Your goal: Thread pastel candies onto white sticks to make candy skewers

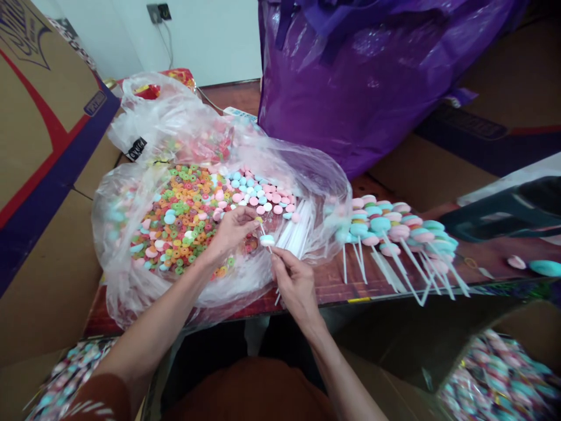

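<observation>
My right hand [295,283] pinches a white lollipop stick [270,249] below a pale blue and white marshmallow [267,240] threaded on it. At the upper end of that stick, the fingers of my left hand [234,229] are closed on a small yellow ring candy [259,220]. Whether the ring is on the stick or just at its tip, I cannot tell. Under and beside my hands, an open clear plastic bag [236,295] holds many-coloured ring candies [193,199], pink, blue and white marshmallows [277,199] and a bundle of white sticks [300,228].
Finished marshmallow skewers [397,225] lie heaped on the wooden table [333,292] to the right. A big purple bag [350,88] stands behind, and a cardboard box [52,117] rises at left. Wrapped sweets [499,374] fill a box at lower right.
</observation>
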A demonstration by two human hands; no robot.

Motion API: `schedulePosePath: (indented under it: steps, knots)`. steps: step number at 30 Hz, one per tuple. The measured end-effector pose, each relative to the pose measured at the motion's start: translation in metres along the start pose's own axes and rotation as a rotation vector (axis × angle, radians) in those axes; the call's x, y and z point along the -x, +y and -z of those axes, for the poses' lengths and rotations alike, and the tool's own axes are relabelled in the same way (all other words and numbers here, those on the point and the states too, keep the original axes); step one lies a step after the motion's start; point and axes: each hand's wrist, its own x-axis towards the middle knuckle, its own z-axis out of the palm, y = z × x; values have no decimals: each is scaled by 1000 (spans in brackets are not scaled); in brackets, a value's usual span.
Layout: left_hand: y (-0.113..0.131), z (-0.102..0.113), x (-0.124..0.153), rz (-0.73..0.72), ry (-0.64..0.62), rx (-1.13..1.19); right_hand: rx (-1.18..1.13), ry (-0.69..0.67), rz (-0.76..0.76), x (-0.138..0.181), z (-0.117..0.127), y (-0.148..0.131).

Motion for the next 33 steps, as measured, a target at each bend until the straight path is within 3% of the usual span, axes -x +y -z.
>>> schedulePosePath:
  steps: [9,14,18,21,25,28,31,33]
  knots:
    - [-2,-13,10,1,10,11,60,-6,-20,-4,0,-1]
    - [-5,-22,15,144,101,94,137,20,45,-4,-3,-2]
    - [-4,-23,15,190,16,52,211,86,122,-7,-2,-2]
    - [-3,-20,2,110,10,-162,259,103,141,-10,2,0]
    - [-2,-21,-25,-142,88,-763,244,128,112,-11,2,5]
    - [-2,-25,-40,-164,51,-1082,219,117,99,-9,0,7]
    - [-3,-25,-47,-135,74,-1146,204,111,86,-8,-1,7]
    - [-5,-21,-50,-140,124,-1051,192,107,78,-8,-1,7]
